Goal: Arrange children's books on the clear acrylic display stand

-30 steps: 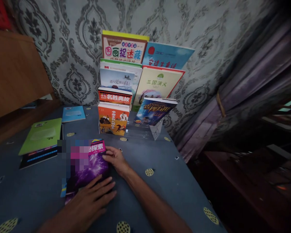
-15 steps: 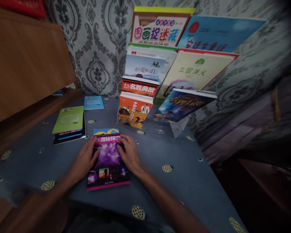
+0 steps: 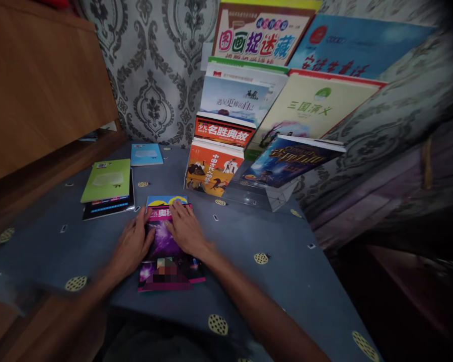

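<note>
A purple-and-black book (image 3: 162, 244) lies face up on the table in front of me, its lower cover partly blurred out. Beneath its far edge a blue-and-yellow book (image 3: 158, 200) sticks out. My left hand (image 3: 134, 241) rests along the purple book's left edge, fingers extended and thumb over the cover. Lying flat across the upper right of the same cover, my right hand (image 3: 186, 229) has its fingers stretched out and hides part of the title. Neither hand is wrapped round the book.
A clear acrylic stand (image 3: 275, 198) holds several upright books, among them an orange book (image 3: 213, 168) and a dark blue book (image 3: 287, 161). At left, a green book (image 3: 107, 181) overlaps a black book (image 3: 109, 207); a light blue book (image 3: 146, 155) lies behind. A wooden cabinet (image 3: 45, 85) borders the table.
My right hand has slid left from the purple book's right edge onto its cover. The left hand stays at the left edge. The view has shifted slightly.
</note>
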`<state>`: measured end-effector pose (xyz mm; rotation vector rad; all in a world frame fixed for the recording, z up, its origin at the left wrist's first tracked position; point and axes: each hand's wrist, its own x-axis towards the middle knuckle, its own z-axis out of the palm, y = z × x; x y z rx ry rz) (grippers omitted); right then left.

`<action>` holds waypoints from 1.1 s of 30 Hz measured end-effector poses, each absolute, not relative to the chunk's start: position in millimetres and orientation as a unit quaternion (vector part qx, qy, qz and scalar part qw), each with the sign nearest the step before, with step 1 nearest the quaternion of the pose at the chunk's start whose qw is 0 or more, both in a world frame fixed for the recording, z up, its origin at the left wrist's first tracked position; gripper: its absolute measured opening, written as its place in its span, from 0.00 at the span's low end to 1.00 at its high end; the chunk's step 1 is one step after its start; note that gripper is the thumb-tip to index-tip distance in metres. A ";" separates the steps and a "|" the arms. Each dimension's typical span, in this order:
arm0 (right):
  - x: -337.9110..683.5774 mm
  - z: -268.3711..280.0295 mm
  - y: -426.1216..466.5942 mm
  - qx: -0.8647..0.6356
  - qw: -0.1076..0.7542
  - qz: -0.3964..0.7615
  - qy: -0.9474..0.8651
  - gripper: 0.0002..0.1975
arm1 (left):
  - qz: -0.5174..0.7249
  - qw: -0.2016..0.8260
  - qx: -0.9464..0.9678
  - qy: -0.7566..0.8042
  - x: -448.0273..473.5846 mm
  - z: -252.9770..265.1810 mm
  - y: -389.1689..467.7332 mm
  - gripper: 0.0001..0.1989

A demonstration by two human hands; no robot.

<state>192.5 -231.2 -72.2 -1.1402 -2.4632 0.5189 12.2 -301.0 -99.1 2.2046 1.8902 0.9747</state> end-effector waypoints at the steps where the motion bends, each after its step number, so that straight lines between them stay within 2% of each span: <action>1: 196.8 -72.7 -232.3 -0.419 0.189 0.187 -0.868 0.29 | 0.320 0.041 0.718 0.616 11.7 -99.0 -300.6 0.32; 6: 201.8 -74.1 -245.9 -0.434 0.220 0.192 -0.852 0.29 | 0.346 0.095 0.713 0.602 -3.6 -95.2 -292.6 0.30; 10: 187.6 -69.6 -264.8 -0.341 0.191 0.184 -0.902 0.27 | 0.351 0.148 0.703 0.600 -18.5 -90.8 -283.5 0.29; 16: 184.1 -61.1 -306.9 -0.197 0.165 0.176 -0.950 0.26 | 0.344 0.101 0.716 0.599 -13.6 -92.4 -286.3 0.31; 20: 200.2 -66.1 -325.5 -0.216 0.155 0.175 -0.948 0.26 | 0.328 0.083 0.725 0.600 -10.0 -92.1 -290.7 0.33; 27: 234.3 -73.9 -327.1 -0.286 0.164 0.218 -0.918 0.32 | 0.302 0.066 0.732 0.607 -10.8 -92.0 -292.5 0.32; 33: 243.6 -72.8 -322.0 -0.349 0.179 0.234 -0.890 0.31 | 0.301 0.060 0.727 0.614 -8.8 -92.4 -292.8 0.31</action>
